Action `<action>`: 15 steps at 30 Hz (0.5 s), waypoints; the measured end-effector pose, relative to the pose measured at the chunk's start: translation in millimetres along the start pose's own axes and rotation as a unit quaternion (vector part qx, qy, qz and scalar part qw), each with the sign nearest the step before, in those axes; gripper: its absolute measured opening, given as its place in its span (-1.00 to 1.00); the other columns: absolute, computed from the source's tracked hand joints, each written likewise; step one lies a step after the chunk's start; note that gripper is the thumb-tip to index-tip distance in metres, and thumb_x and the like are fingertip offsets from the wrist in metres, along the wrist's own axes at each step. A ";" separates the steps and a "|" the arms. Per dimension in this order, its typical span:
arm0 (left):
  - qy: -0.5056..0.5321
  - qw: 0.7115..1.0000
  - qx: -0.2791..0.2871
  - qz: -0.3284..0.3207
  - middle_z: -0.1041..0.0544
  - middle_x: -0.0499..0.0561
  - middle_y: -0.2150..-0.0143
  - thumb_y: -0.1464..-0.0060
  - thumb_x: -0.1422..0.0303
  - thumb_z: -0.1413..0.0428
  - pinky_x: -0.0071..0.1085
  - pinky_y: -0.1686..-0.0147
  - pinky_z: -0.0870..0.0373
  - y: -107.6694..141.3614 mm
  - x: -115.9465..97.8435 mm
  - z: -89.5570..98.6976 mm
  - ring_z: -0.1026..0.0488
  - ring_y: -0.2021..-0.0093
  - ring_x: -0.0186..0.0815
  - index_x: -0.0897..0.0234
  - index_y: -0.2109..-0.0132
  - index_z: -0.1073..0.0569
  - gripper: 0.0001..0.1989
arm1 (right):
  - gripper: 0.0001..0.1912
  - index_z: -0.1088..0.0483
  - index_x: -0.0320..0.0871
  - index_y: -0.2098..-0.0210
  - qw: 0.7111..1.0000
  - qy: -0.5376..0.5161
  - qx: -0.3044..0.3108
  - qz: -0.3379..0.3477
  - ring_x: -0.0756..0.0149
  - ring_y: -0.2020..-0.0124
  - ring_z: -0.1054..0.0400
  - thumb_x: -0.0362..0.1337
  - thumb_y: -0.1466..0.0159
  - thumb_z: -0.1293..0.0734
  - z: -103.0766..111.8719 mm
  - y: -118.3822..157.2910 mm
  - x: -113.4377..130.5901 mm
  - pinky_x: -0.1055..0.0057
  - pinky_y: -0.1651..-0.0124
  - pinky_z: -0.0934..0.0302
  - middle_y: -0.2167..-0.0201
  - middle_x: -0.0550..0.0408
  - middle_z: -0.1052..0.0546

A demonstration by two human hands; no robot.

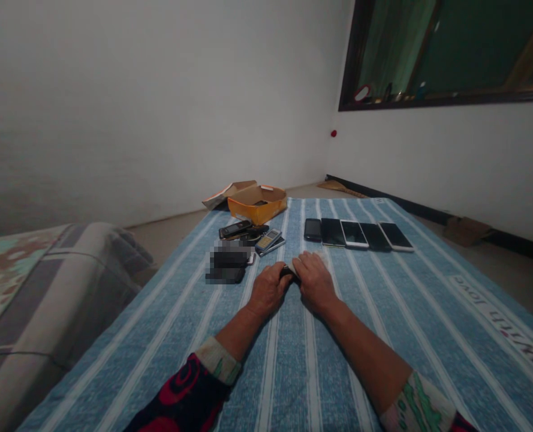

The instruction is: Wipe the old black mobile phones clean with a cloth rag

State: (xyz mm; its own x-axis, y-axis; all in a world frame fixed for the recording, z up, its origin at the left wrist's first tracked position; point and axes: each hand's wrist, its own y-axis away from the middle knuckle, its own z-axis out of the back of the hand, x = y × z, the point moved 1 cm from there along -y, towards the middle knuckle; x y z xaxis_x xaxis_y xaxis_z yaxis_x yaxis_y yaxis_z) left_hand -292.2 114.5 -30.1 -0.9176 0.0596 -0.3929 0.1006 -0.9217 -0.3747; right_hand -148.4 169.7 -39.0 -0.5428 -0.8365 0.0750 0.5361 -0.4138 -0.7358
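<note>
Patterned sleeves (180, 396) lie nearest the camera, both forearms extended forward over the striped blue cloth (288, 372) that covers the tabletop. Left hand (268, 287) and right hand (315, 282) meet at the centre, fingers curled, both grasping a small dark item (295, 278). The item sits between the two hands, on the near side of the other devices; the fingers hide most of it, so its type cannot be confirmed. The two-sided grip probably steadies it from both ends.

Forward and right, a row of five phones (355, 234) lies flat, side by side, screens up; this layout presumably keeps each unit visible and separately reachable. Forward and left, a loose pile of phones (234, 230) overlaps without order. It includes a keypad phone (268, 240) lying at an angle. Behind the pile, an open yellow box (252, 213) apparently serves as a container, dark contents just visible inside.

Markings: the cloth carries the printed words "with love" (495, 318), inverted from this viewpoint. No brand is legible on any device; part of the pile is pixelated.
</note>
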 end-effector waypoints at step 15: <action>0.002 1.000 0.003 0.003 -0.53 0.05 0.26 -0.17 0.35 -0.06 -0.31 0.18 -0.38 -0.8 -0.2 0.6 -0.48 0.20 -0.16 0.24 0.09 -0.43 -0.83 | -0.57 -0.38 -0.22 -0.01 0.999 -0.045 -0.006 0.005 0.05 -0.14 -0.23 -0.55 -0.17 -0.20 -6.5 0.1 -2.9 0.03 -0.21 -0.11 0.06 -0.17 -0.48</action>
State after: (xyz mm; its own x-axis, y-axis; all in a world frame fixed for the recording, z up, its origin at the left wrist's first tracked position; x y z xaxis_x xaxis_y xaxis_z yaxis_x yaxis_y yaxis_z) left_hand -292.3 115.0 -29.3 -0.9158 0.0546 -0.3979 0.1042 -0.9246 -0.3665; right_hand -151.0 174.4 -43.7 -0.4772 -0.8696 0.1269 0.5330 -0.4012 -0.7449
